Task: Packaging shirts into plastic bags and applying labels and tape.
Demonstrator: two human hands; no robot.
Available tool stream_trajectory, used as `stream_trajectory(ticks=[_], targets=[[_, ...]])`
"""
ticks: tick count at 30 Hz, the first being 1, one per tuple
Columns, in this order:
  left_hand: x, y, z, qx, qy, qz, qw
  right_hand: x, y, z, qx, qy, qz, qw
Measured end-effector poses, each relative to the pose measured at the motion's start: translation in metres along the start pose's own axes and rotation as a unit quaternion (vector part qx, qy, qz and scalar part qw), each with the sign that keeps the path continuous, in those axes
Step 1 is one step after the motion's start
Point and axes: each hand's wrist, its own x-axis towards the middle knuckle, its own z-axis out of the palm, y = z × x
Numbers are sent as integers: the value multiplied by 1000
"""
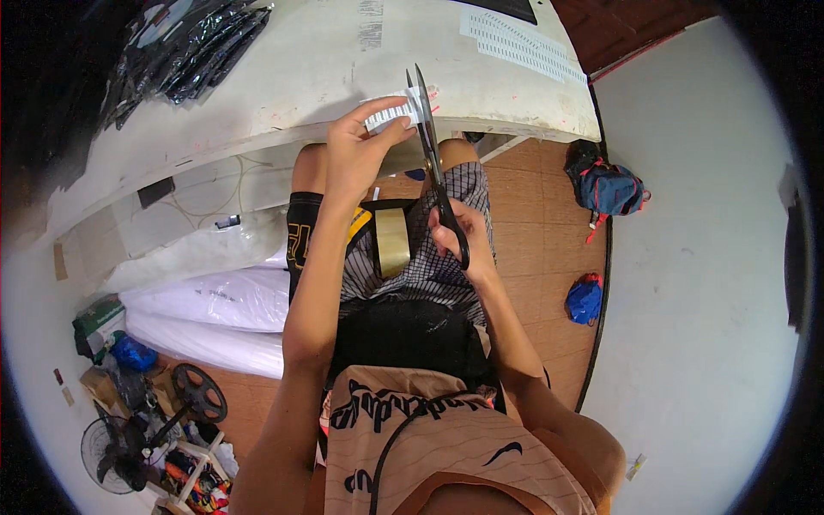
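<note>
Above the near edge of the white table [309, 77], my left hand [356, 146] pinches a small white printed label strip [388, 118] between thumb and fingers. Black scissors [434, 163] are in my right hand [468, 232], its fingers around the handles. Their blades point away from me, slightly parted at the tips, and cross the right end of the strip. Whether the paper is cut there I cannot tell. A wide roll of tape [394, 245] rests on my lap between the two forearms.
Black plastic packages [193, 60] lie at the table's far left, printed label sheets [519, 43] at its far right. Long white plastic-wrapped rolls [210, 300] are on the floor at left, near a fan [112, 455]. Bags [609, 189] sit along the right wall.
</note>
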Motion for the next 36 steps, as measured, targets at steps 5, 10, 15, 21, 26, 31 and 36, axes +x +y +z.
stream_trajectory(ticks=[5,10,15,21,26,31,36], targets=[[-1,0,-2,22,-5,9,1000,1,-1,1,-12,4,-10,1000],[-1,2,-1,22,-3,-5,1000,1,2,0,-16,3,-17,1000],[0,-1,-2,19,-6,4,1000,0,5,0,3,6,-1,1000],[0,-1,-3,23,-5,4,1000,1,4,1,-5,16,-5,1000],[0,-4,-5,33,1,3,999,2,4,1,-10,18,0,1000],[0,-2,-6,61,-3,-5,998,2,5,0,-18,17,-1,1000],[0,-1,-5,55,-1,-9,998,2,3,0,-21,20,-8,1000]])
